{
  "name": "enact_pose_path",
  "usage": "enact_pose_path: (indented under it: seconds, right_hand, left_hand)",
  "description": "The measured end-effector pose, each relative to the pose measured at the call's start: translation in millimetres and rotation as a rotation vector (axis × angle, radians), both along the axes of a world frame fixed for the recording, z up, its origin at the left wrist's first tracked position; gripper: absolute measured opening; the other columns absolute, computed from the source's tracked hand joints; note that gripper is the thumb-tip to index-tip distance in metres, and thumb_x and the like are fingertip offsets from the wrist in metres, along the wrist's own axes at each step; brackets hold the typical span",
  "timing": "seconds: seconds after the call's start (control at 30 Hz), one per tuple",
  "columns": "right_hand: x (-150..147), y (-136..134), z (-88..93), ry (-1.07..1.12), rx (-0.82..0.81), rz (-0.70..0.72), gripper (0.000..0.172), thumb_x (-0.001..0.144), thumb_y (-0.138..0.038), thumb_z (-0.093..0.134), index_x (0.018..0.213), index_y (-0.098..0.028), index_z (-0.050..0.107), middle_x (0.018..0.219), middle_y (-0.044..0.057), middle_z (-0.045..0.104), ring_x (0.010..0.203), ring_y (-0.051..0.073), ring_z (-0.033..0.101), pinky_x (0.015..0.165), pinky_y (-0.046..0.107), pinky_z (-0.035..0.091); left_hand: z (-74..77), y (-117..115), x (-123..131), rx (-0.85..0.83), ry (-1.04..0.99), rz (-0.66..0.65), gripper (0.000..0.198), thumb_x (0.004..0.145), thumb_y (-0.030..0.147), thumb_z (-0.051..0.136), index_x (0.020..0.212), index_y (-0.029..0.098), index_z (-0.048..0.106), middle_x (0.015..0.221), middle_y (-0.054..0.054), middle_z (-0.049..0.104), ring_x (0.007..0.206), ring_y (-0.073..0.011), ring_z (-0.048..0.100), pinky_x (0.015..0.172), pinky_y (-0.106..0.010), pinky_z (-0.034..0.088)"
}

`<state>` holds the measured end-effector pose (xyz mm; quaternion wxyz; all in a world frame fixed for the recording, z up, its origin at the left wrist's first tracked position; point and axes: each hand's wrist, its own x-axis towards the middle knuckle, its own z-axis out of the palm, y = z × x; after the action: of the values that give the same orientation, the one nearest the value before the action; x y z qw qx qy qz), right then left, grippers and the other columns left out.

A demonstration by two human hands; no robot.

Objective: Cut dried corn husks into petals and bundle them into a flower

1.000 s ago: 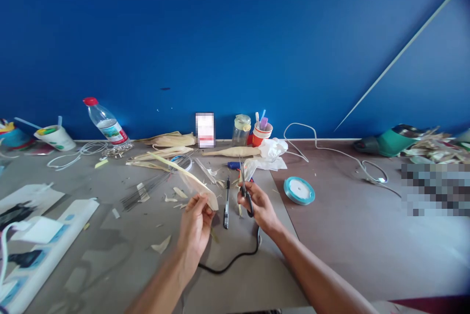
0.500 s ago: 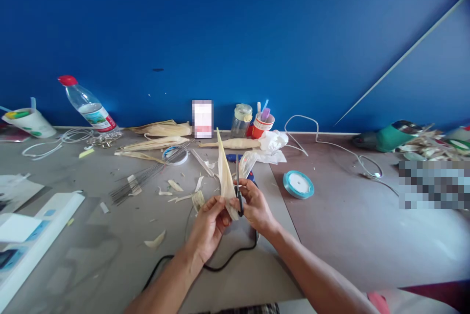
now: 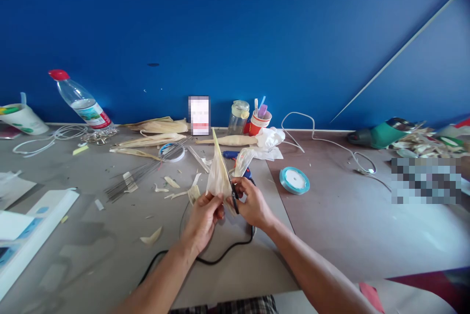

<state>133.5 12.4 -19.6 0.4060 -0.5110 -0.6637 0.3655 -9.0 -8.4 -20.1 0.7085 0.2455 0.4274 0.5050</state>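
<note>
A pale, pointed corn husk (image 3: 217, 177) stands upright between my hands, its tip toward the wall. The fingers of my left hand (image 3: 204, 213) pinch it near its lower end. Black-handled scissors (image 3: 235, 198) are in my right hand (image 3: 253, 202), with the fingers closed round the handles. Their blades lie along the husk's right edge, touching or very near it; I cannot tell whether they are cutting. Just behind my right hand, a blue glue gun (image 3: 230, 154) lies partly hidden by clear plastic and the hand.
Husk scraps (image 3: 151, 236) and thin wires (image 3: 141, 173) litter the left side. Dried husks (image 3: 157, 125) lie by the wall, near a leaning bottle (image 3: 88, 108) and a phone (image 3: 199, 116). A ribbon roll (image 3: 294, 180) sits at right. One black cable (image 3: 223, 259) curves beneath my wrists.
The husk has turned to show a broader face. The scissors have tilted left, bringing their blades against its right edge. The whole view has shifted slightly.
</note>
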Motion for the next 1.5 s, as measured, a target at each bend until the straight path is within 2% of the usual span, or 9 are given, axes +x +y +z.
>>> enact_pose_path:
  seconds: [0.2,0.33,0.57,0.67,0.77,0.93,1.03,1.3,1.5]
  right_hand:
    - [3.1,1.7,-4.7,0.091,-0.015,0.025,0.035,0.067,-0.022,0.063,0.1,-0.019,0.053,0.068,-0.003,0.051,0.064,0.012,0.048,0.062,0.024,0.043]
    - [8.0,0.2,-2.7,0.19,-0.049,0.081,0.035,0.072,-0.027,0.061,0.104,-0.018,0.05,0.076,0.001,0.054,0.071,0.014,0.05,0.066,0.027,0.044]
    - [10.3,-7.2,7.9,-0.149,0.162,0.196,0.033,0.069,-0.022,0.062,0.101,-0.017,0.055,0.074,0.001,0.055,0.069,0.015,0.05,0.07,0.03,0.042]
    - [6.0,-10.8,11.2,-0.234,0.195,0.24,0.033,0.068,-0.023,0.064,0.1,-0.018,0.057,0.072,0.001,0.057,0.069,0.016,0.052,0.072,0.031,0.042]
    - [2.3,-10.9,7.2,-0.231,0.18,0.193,0.029,0.069,-0.025,0.064,0.097,-0.018,0.057,0.071,0.001,0.057,0.068,0.016,0.053,0.071,0.031,0.043]
    - [-0.7,-5.2,-11.0,-0.079,0.144,0.005,0.038,0.07,-0.027,0.064,0.106,-0.019,0.053,0.078,0.001,0.057,0.071,0.015,0.052,0.068,0.029,0.044]
    - [-5.4,-4.3,-16.7,-0.009,0.112,0.023,0.045,0.07,-0.026,0.066,0.112,-0.019,0.05,0.083,0.003,0.059,0.076,0.016,0.053,0.074,0.031,0.045]
    - [-16.0,-4.2,-15.7,0.129,-0.015,-0.012,0.045,0.067,-0.016,0.059,0.11,-0.019,0.047,0.073,-0.001,0.059,0.067,0.013,0.053,0.065,0.027,0.045]
    - [-9.7,-0.1,-8.5,0.274,-0.17,-0.046,0.041,0.065,-0.02,0.06,0.101,-0.02,0.043,0.066,-0.004,0.057,0.061,0.012,0.054,0.055,0.024,0.043]
  left_hand:
    - [-1.7,3.2,-3.5,-0.031,-0.056,0.018,0.028,0.063,0.032,0.074,0.066,0.014,0.052,0.045,0.007,0.047,0.04,-0.0043,0.041,0.044,-0.018,0.034]
    - [0.4,8.8,-10.1,-0.01,-0.046,0.11,0.028,0.062,0.033,0.075,0.067,0.014,0.054,0.046,0.006,0.05,0.041,-0.0042,0.044,0.044,-0.017,0.036]
    - [3.4,17.2,-21.2,0.056,0.075,0.343,0.03,0.06,0.033,0.074,0.07,0.014,0.053,0.047,0.005,0.055,0.042,-0.0078,0.051,0.045,-0.019,0.042]
    - [1.9,17.2,-23.1,0.1,0.186,0.387,0.028,0.066,0.035,0.07,0.074,0.015,0.053,0.048,0.004,0.057,0.043,-0.0113,0.056,0.047,-0.022,0.045]
    - [-0.5,17.5,-24.6,0.123,0.196,0.41,0.028,0.068,0.036,0.068,0.08,0.016,0.053,0.057,0.001,0.063,0.051,-0.0159,0.063,0.053,-0.027,0.05]
    - [-4.6,16.3,-24.5,0.163,0.28,0.346,0.028,0.071,0.04,0.065,0.081,0.017,0.053,0.058,-0.001,0.065,0.055,-0.0196,0.066,0.056,-0.03,0.052]
    - [-7.7,13.2,-21.8,0.193,0.37,0.267,0.027,0.074,0.042,0.063,0.08,0.017,0.053,0.055,-0.002,0.064,0.051,-0.0186,0.063,0.053,-0.028,0.05]
    - [-11.5,8.4,-13.8,0.256,0.47,0.162,0.022,0.076,0.039,0.061,0.075,0.017,0.056,0.053,0.0,0.06,0.047,-0.0139,0.056,0.05,-0.023,0.043]
    - [-6.1,6.9,-13.4,0.233,0.512,0.121,0.026,0.077,0.041,0.059,0.069,0.017,0.053,0.047,0.004,0.05,0.043,-0.0091,0.045,0.045,-0.02,0.036]
